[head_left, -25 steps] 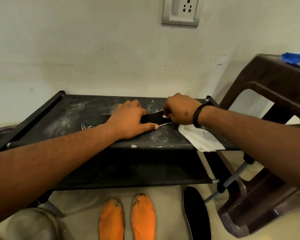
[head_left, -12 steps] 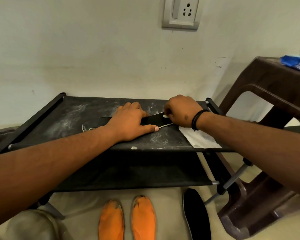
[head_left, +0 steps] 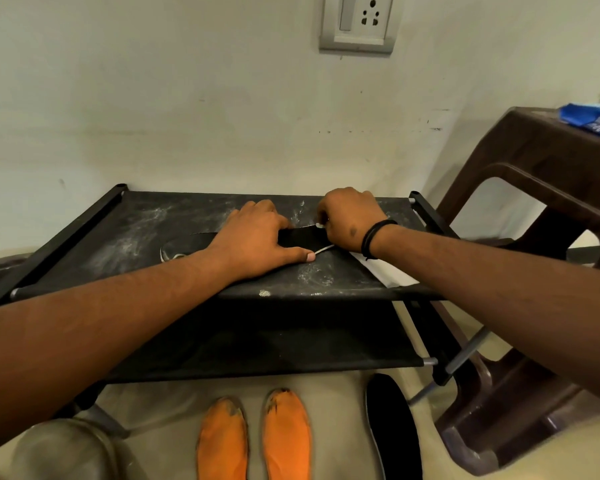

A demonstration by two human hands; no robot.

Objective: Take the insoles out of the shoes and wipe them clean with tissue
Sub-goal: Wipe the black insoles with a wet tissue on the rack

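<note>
Black insole (head_left: 187, 244) lies flat on the rack (head_left: 84, 244) top shelf, lengthwise left to right. Left hand (head_left: 257, 237) lies flat on the insole's middle, fingers spread, thumb stretched along its near edge; likely this pins it so it cannot slide under wiping. Right hand (head_left: 350, 220) sits at the insole's right end, fingers curled, pinching a small wad of white tissue (head_left: 320, 225) against the surface; judged to be the wiping stroke. Another white sheet (head_left: 385, 273) lies on the shelf just right of the insole, under the right wrist, probably spare. On the floor in front of the rack: two orange insoles (head_left: 253, 441) side by side, and a second black insole (head_left: 392, 427) to their right. White dust streaks the shelf.
</note>
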